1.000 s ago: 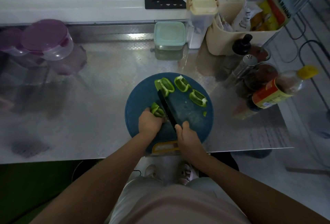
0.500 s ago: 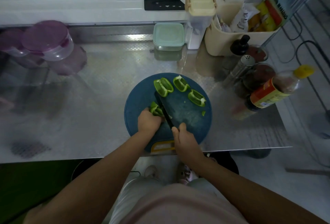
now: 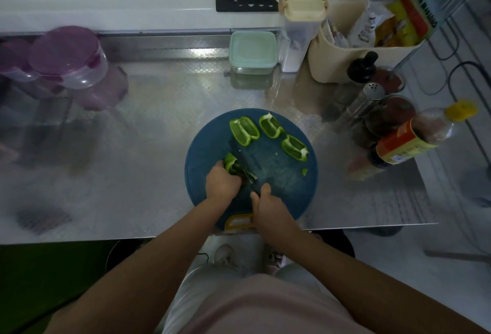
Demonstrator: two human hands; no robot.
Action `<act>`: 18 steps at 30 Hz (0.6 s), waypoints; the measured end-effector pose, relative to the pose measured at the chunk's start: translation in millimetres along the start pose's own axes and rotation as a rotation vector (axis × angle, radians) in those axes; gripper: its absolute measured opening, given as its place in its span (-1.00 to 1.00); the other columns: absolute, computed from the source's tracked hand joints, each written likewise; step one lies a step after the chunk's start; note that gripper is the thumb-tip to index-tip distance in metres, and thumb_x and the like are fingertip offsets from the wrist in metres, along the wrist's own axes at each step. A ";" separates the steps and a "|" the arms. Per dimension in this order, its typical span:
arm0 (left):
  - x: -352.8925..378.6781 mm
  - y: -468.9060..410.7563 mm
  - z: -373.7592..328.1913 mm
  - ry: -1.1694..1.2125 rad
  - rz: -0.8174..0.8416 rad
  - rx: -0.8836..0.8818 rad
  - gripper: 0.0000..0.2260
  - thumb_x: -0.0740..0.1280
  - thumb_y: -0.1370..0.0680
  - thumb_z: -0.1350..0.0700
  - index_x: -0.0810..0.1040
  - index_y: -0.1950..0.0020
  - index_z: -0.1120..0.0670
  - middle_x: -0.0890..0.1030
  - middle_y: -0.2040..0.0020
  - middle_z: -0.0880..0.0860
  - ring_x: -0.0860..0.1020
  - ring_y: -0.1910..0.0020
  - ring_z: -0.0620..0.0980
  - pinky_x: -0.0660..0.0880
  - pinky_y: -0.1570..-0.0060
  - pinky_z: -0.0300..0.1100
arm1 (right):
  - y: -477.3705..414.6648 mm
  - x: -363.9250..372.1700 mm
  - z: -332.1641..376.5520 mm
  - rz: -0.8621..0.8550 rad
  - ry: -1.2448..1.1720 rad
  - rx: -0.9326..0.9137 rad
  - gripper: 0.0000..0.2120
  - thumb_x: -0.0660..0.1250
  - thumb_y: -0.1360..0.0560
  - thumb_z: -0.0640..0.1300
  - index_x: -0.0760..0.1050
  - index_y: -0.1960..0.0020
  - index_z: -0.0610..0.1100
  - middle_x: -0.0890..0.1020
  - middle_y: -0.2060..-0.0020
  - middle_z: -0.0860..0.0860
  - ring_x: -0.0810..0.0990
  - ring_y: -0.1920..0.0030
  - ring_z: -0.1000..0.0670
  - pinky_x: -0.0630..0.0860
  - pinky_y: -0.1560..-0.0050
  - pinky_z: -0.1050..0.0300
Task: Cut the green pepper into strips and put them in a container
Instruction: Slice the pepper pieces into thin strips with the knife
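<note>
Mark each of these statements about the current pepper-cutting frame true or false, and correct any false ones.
1. The right hand grips a dark-bladed knife. True.
2. The left hand holds a green pepper piece on the round blue cutting board. True.
3. Three loose green pepper pieces lie inside the square mint-lidded container. False: they lie on the board's far half, and the container stands lidded at the back of the shiny metal counter.
4. The board rests on a wooden table. False: it rests on the metal counter.
</note>
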State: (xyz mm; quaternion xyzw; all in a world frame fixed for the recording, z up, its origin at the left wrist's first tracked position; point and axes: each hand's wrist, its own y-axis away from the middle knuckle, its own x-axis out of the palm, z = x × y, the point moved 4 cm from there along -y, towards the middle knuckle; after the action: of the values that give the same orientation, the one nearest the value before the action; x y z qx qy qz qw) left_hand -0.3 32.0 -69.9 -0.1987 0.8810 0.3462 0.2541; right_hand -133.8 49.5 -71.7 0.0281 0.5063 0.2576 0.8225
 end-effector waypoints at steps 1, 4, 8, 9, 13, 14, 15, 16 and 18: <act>0.3 -0.6 0.5 -0.009 0.002 0.005 -0.73 0.34 -0.44 0.27 0.47 -0.12 0.23 0.59 -0.01 0.23 0.54 -0.04 0.20 0.46 0.06 -0.06 | -0.9 0.2 1.2 0.005 0.004 -0.008 -0.63 0.00 -0.64 -0.01 0.27 -0.25 -0.28 0.61 0.15 -0.21 0.59 0.18 -0.19 0.40 0.28 0.03; -0.9 -1.8 0.5 -0.027 0.016 0.021 -0.72 0.35 -0.44 0.24 0.46 -0.14 0.22 0.59 -0.02 0.22 0.55 -0.04 0.19 0.48 0.06 -0.08 | -7.1 -0.9 5.7 0.046 -0.045 0.018 -0.65 -0.01 -0.64 -0.02 0.26 -0.24 -0.28 0.60 0.10 -0.23 0.57 0.14 -0.20 0.32 0.28 0.08; -3.5 -5.9 -1.4 0.106 0.095 -0.022 -0.73 0.36 -0.47 0.19 0.35 -0.10 0.08 0.61 0.11 0.18 0.61 0.28 0.12 0.62 0.23 0.00 | -13.8 -9.5 11.6 0.063 -0.107 0.046 -0.68 -0.03 -0.65 -0.04 0.28 -0.18 -0.29 0.59 0.08 -0.25 0.57 0.11 -0.22 0.32 0.25 0.08; -4.9 -6.7 -1.8 0.150 0.115 -0.041 -0.73 0.36 -0.49 0.18 0.34 -0.10 0.06 0.61 0.15 0.17 0.59 0.38 0.08 0.62 0.34 -0.04 | -13.5 -11.8 11.6 0.069 -0.147 0.054 -0.68 -0.04 -0.65 -0.04 0.29 -0.17 -0.29 0.58 0.09 -0.25 0.57 0.11 -0.22 0.33 0.24 0.07; -6.6 -6.1 1.1 0.233 0.112 -0.082 -0.76 0.38 -0.49 0.21 0.40 -0.09 0.12 0.62 0.23 0.14 0.57 0.50 -0.01 0.58 0.47 -0.15 | -1.8 -16.4 3.8 0.064 -0.304 0.098 -0.74 -0.04 -0.65 -0.03 0.28 0.02 -0.20 0.51 0.21 -0.15 0.53 0.15 -0.19 0.38 0.19 0.03; -5.9 -4.5 2.5 0.246 0.093 -0.093 -0.77 0.38 -0.49 0.22 0.40 -0.08 0.13 0.62 0.24 0.14 0.57 0.51 -0.02 0.58 0.47 -0.14 | 2.6 -16.1 1.8 0.062 -0.323 0.099 -0.76 -0.04 -0.65 -0.03 0.26 0.06 -0.17 0.47 0.25 -0.11 0.51 0.19 -0.16 0.39 0.19 0.02; -4.5 -3.3 4.4 0.257 0.071 -0.101 -0.78 0.38 -0.49 0.23 0.41 -0.06 0.16 0.61 0.24 0.15 0.56 0.52 -0.01 0.58 0.46 -0.13 | 6.5 -15.7 -0.2 0.060 -0.334 0.095 -0.76 -0.03 -0.65 -0.03 0.24 0.08 -0.16 0.46 0.28 -0.09 0.50 0.21 -0.15 0.40 0.18 0.00; -3.2 -2.1 5.6 0.262 0.052 -0.108 -0.78 0.39 -0.48 0.22 0.42 -0.06 0.18 0.61 0.25 0.16 0.56 0.52 -0.01 0.58 0.45 -0.12 | 9.7 -16.0 -1.6 0.058 -0.343 0.093 -0.76 -0.03 -0.65 -0.02 0.24 0.09 -0.15 0.46 0.28 -0.10 0.50 0.21 -0.16 0.42 0.17 -0.02; -1.2 -1.1 7.7 0.270 0.022 -0.111 -0.76 0.40 -0.48 0.21 0.43 -0.07 0.23 0.62 0.26 0.17 0.57 0.50 0.02 0.58 0.43 -0.09 | 12.7 -17.8 -1.7 0.042 -0.360 0.080 -0.76 -0.02 -0.64 -0.02 0.25 0.09 -0.16 0.49 0.26 -0.13 0.53 0.19 -0.20 0.45 0.16 -0.06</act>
State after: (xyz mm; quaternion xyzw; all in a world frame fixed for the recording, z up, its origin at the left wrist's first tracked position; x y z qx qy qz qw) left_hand 3.6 36.9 -74.6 -0.2475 0.8887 0.3674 0.1181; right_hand -146.5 52.1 -54.1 0.1169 0.3603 0.2450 0.8925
